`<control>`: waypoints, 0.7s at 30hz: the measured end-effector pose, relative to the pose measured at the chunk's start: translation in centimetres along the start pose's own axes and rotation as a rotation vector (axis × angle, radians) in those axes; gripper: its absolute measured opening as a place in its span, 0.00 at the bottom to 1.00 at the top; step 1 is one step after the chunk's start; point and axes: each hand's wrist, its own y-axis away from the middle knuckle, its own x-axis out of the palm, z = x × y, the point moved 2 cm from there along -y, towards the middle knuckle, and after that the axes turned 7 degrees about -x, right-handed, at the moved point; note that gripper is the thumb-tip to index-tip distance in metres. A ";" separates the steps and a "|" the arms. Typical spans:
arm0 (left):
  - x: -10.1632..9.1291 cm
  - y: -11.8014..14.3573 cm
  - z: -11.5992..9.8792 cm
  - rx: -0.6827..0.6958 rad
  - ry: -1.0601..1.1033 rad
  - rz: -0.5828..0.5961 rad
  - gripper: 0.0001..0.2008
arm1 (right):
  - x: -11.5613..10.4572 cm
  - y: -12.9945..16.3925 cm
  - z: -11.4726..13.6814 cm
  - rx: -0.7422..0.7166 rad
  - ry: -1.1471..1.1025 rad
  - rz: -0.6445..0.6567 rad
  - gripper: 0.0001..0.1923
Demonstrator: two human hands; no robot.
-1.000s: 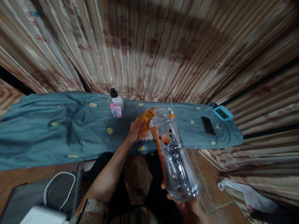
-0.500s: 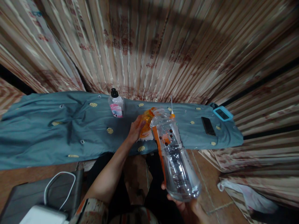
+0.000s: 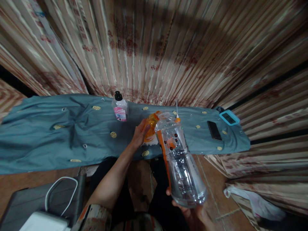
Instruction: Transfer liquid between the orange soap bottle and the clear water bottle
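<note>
Head view: at centre, the left hand [image 3: 140,134] grips an orange bottle [image 3: 151,124]; lower right, the right hand [image 3: 193,213] clasps a clear bottle [image 3: 183,166] low down.

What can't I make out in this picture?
All in the head view:
Right grip: partly hidden by the clear bottle.
Orange container: one side covered by the left grip.
Whether clear bottle and container touch: blurred where the see-through plastic overlaps.
Pink label: lettering too small.
White box: cut off by the bottom edge.
</note>
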 end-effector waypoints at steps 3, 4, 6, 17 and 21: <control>0.0 0.1 -0.2 0.033 -0.049 0.007 0.25 | 0.0 0.0 0.0 -0.001 -0.006 -0.016 0.27; 0.0 0.1 -0.3 0.043 -0.062 0.006 0.25 | 0.1 -0.1 0.0 -0.001 -0.004 -0.016 0.27; 0.0 0.1 -0.3 0.053 -0.075 0.001 0.27 | 0.1 -0.2 0.0 -0.001 -0.007 -0.006 0.28; -0.1 -0.1 0.1 0.060 -0.064 0.026 0.26 | 0.4 -0.3 0.0 0.009 -0.037 -0.013 0.30; 0.0 -0.1 0.1 0.066 -0.050 0.023 0.27 | 1.0 -0.1 0.3 -0.025 -0.010 0.023 0.28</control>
